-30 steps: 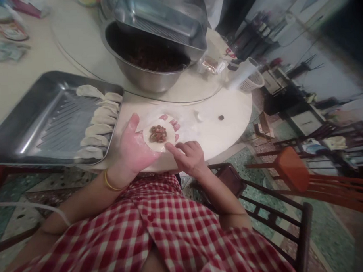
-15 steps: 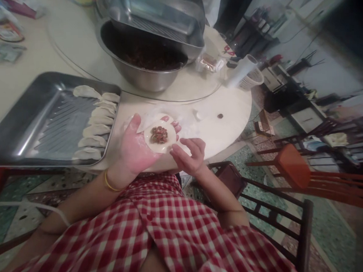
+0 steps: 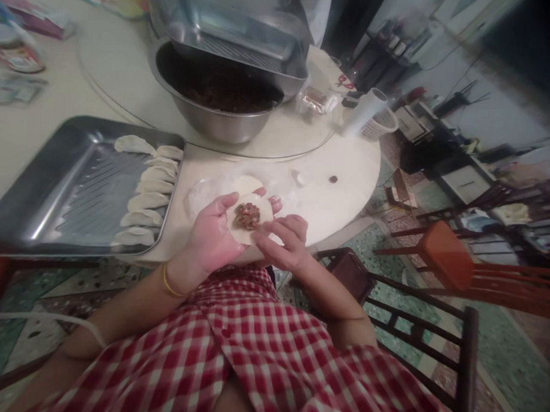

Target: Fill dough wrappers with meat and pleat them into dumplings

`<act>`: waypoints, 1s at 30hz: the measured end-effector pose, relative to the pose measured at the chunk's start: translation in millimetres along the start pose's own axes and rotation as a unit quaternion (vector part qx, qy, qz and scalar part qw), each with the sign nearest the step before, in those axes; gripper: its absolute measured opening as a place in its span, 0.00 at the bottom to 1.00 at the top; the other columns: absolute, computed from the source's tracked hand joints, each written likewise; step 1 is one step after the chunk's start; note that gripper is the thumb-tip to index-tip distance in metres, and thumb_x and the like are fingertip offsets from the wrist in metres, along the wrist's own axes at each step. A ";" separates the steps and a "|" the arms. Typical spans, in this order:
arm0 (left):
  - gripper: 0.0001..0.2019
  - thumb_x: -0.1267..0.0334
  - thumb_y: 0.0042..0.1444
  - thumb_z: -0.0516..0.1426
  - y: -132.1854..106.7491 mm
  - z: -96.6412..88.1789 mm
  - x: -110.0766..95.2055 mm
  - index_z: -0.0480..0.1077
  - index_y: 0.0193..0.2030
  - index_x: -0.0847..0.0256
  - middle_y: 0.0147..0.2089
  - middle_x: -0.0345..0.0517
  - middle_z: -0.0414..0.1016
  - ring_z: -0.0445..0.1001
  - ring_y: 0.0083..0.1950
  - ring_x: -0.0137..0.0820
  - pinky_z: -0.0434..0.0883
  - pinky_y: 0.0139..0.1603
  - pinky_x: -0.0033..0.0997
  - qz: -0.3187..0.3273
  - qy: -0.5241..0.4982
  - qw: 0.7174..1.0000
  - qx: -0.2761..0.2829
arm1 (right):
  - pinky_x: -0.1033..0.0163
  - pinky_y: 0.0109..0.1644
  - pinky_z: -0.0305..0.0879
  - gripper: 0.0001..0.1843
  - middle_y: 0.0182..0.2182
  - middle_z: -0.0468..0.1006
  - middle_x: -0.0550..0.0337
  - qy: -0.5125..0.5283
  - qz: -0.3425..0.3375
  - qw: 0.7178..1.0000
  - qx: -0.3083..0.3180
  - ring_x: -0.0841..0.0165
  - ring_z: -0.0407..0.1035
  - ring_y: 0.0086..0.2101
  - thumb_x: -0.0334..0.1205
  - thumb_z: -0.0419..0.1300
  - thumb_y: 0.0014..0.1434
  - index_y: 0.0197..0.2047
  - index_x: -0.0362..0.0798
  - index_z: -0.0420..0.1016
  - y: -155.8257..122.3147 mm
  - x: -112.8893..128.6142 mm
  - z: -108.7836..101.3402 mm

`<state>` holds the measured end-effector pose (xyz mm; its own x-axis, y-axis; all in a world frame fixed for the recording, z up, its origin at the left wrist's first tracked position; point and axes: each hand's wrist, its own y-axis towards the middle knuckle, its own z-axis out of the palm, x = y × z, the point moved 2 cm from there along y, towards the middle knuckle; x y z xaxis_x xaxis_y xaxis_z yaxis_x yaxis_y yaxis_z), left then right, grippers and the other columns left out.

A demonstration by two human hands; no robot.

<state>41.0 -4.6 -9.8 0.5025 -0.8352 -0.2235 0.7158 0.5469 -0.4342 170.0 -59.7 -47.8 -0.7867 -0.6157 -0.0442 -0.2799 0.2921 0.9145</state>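
Observation:
On my left hand (image 3: 215,235), palm up, rests a round dumpling wrapper (image 3: 238,235). A lump of minced filling (image 3: 248,216) sits in the middle of it. The fingers of that hand support the wrapper from below, with the thumb raised at its left side. My right hand (image 3: 287,241) has its thumb and fingers bent together at the wrapper's lower right edge, gripping it there. Left of my hands, several folded dumplings (image 3: 147,201) lie in a column along the right side of a metal tray (image 3: 52,171).
A steel bowl (image 3: 229,126) of dark filling stands behind my hands, with another metal tray (image 3: 246,48) leaning over it. Flour and a loose wrapper (image 3: 247,182) lie on the table (image 3: 338,210). A white basket (image 3: 380,123) stands at the right; a wooden chair (image 3: 419,327) is below.
My right hand has come in to the wrapper, and its fingers have closed at the edge. My left hand has shifted slightly right and down, its thumb now leaning inward.

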 end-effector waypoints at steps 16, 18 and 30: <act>0.15 0.62 0.53 0.63 -5.1 -26.8 6.8 0.77 0.49 0.56 0.46 0.46 0.78 0.74 0.47 0.31 0.72 0.41 0.21 0.094 0.263 0.959 -0.038 | 0.55 0.45 0.66 0.08 0.44 0.71 0.56 0.038 0.140 0.989 -0.007 0.64 0.65 0.43 0.32 0.59 0.55 0.38 0.53 0.71 13.4 11.9 7.8; 0.15 0.57 0.54 0.62 -3.8 -30.7 7.2 0.78 0.49 0.55 0.52 0.48 0.77 0.73 0.52 0.34 0.72 0.43 0.23 0.115 0.273 0.955 -0.012 | 0.53 0.45 0.66 0.08 0.45 0.71 0.55 0.038 0.168 0.985 -0.008 0.63 0.66 0.43 0.33 0.58 0.56 0.40 0.52 0.70 16.0 12.5 9.3; 0.15 0.54 0.62 0.55 -1.1 -36.9 11.1 0.75 0.53 0.48 0.65 0.43 0.67 0.64 0.65 0.40 0.70 0.56 0.35 0.134 0.302 0.944 0.014 | 0.52 0.47 0.70 0.02 0.45 0.69 0.52 0.068 0.298 0.952 -0.009 0.62 0.66 0.47 0.35 0.55 0.59 0.37 0.51 0.68 18.5 11.4 17.8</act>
<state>27.9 -16.6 -44.0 0.3047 -0.5428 -0.7826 0.6192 0.7373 -0.2703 146.0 -48.3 -38.6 -0.7236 -0.4341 0.5367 0.2049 0.6074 0.7675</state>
